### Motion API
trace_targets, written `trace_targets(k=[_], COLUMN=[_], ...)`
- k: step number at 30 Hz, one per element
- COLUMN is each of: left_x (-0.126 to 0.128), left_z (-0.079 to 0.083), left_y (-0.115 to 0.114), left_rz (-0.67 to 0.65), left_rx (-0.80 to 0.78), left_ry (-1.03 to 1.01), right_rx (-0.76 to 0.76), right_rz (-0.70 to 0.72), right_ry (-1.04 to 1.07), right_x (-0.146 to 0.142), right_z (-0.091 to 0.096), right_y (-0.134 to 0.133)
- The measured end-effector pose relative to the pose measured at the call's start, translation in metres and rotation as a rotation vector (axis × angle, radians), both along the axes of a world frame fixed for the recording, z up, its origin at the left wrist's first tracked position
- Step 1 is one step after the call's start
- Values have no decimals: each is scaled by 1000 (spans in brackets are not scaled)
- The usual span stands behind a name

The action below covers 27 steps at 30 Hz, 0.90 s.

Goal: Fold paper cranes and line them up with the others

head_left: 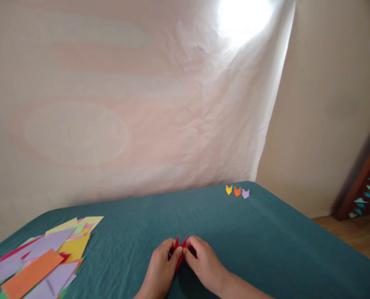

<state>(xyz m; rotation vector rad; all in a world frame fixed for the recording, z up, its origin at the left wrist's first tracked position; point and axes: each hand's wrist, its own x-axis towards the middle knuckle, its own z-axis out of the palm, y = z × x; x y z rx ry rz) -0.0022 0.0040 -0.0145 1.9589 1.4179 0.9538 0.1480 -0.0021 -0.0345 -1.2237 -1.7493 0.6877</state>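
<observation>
The left hand [162,264] and right hand [204,258], thumbs and fingers drawn together, are pinching a small folded red paper [180,262] between them, its lower folds perhaps partly hidden. It is pointing two tips away over the green tablecloth [125,236]. Leftward, a loose paper pile [52,241] is lying; far right, yellow [229,190], orange [237,192] and lilac [245,194] folded papers are sitting in a row.

I watch my left grip [162,264] and right grip [206,262] pinching red folded paper [179,263] over the table [265,249]; coloured sheets [35,272] lie heaped at left, three small folded papers [237,192] near its far right corner.
</observation>
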Motion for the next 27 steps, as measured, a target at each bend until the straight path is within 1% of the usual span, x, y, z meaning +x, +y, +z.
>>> trace_targets(k=[3, 6, 9, 15, 21, 24, 27], left_x=[-1, -3, -4, -5, -8, -11, -11], left_z=[0, 1, -1, -6, -12, -15, -15], left_y=[0, 2, 4, 8, 13, 14, 14], left_rz=[7, 28, 32, -25, -56, -41, -28], left_rx=[7, -12, -70, -189, -228, -204, -180], left_ry=[-3, -25, -101, -257, -231, -204, -193], right_rx=[24, 12, -24, -109, -109, -144, -183], right_rz=[6, 44, 62, 57, 46, 47, 60], right_ry=[1, 55, 107, 189, 189, 203, 236], right_x=[0, 0, 1, 2, 2, 2, 2], right_z=[-1, 1, 3, 6, 5, 2, -2], right_y=[-2, -2, 0, 2, 3, 5, 8])
